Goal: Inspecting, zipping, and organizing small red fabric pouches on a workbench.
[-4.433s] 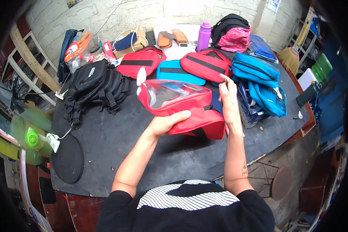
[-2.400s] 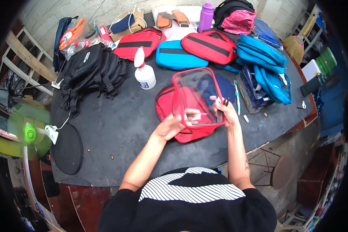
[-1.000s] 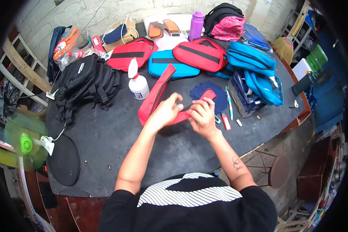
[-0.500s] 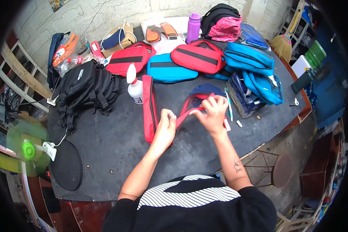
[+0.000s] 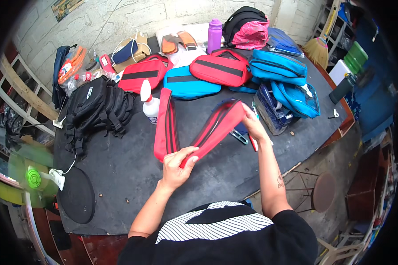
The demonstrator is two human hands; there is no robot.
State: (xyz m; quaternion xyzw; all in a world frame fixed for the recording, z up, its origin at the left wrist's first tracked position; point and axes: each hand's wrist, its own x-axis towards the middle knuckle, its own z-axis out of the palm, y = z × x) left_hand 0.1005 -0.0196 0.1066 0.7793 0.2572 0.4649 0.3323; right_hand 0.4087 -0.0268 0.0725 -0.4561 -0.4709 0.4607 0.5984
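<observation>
A red zippered pouch [image 5: 166, 128] stands spread in a V above the dark tabletop, its black zip tracks showing along both sides. My left hand [image 5: 177, 168] is closed on the near corner where the two sides meet, thumb and fingers pinching the red cloth. At the upper end of the right-hand side, my right hand [image 5: 255, 128] holds the cloth, with its fingers partly hidden behind it. Just past that side lie a toothbrush [image 5: 254, 106] and a small green clip-like piece [image 5: 239, 137]. A white spray bottle [image 5: 150, 108] stands left of the pouch.
Behind are red pouches [image 5: 219, 70], a blue pouch [image 5: 192, 88] and stacked blue bags [image 5: 278, 66]. A black backpack [image 5: 97, 106] lies left, near a running green fan [image 5: 34, 176] and a round black disc [image 5: 76, 194]. A purple bottle [image 5: 214, 35] stands at the back.
The pouch's right-hand side has been lifted and straightened. My left hand has moved down to the near corner; my right hand has shifted to the outer end. The view has tilted slightly.
</observation>
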